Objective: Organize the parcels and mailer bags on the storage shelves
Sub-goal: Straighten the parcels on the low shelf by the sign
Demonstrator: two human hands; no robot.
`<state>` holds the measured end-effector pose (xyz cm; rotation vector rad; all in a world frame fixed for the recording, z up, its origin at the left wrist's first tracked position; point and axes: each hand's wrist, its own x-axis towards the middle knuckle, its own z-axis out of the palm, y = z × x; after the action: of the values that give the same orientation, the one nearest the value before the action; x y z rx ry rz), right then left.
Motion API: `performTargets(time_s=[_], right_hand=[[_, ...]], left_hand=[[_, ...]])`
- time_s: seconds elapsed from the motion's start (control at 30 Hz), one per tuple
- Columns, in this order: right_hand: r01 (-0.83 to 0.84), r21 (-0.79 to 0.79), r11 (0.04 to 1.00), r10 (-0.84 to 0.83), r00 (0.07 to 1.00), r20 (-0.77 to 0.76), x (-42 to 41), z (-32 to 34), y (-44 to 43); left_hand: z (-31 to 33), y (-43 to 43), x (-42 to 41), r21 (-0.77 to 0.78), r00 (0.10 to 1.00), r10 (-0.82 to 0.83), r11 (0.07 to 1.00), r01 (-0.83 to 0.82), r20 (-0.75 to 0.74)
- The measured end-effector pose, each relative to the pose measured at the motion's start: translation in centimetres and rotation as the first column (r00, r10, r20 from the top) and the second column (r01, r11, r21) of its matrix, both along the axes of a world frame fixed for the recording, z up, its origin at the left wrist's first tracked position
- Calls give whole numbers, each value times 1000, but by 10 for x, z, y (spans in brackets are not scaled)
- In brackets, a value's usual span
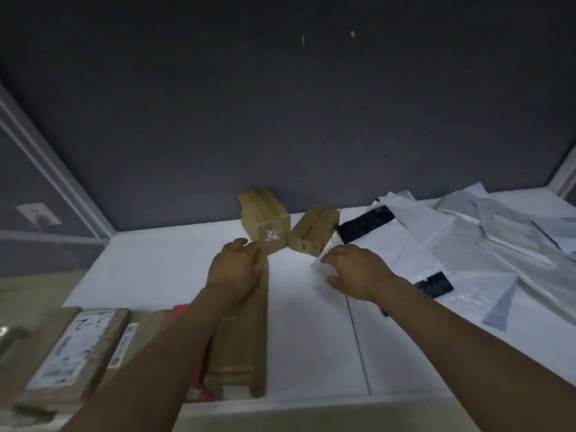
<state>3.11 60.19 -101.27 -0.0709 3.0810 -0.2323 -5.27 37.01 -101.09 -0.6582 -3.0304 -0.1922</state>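
The frame is motion-blurred, so label text is unreadable except for a handwritten "3-2" on the labelled parcel point(78, 347) at lower left, which is partly cut off by the left forearm. A red item point(199, 385) is mostly hidden beneath the long box point(246, 338). The mailer bags point(467, 232) overlap in a loose pile that runs off the right edge of the view, and their number cannot be established. Cardboard boxes on the shelf point(156, 269) number three: the long box lies lengthwise from the front edge toward the back, and two small boxes point(265, 219) stand side by side at the back edge. The left hand point(237, 266) grasps the far end of the long box, fingers curled over it. The right hand point(358, 272) is at the near corner of a white mailer point(396, 244), fingers bent; whether it pinches that corner cannot be determined. The shelf is white, with a dark grey back wall point(280, 120) and a pale frame post point(53, 173) at left.
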Motion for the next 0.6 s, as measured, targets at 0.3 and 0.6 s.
performTargets(time_s=[0.3, 0.6], right_hand=[[-91, 19, 996, 90, 994, 59, -20, -4, 76], [-68, -42, 997, 66, 997, -39, -33, -23, 105]], left_hand=[[-9, 84, -9, -83, 983, 176, 980, -180, -54], [-42, 138, -92, 22, 897, 429, 903, -429, -103]])
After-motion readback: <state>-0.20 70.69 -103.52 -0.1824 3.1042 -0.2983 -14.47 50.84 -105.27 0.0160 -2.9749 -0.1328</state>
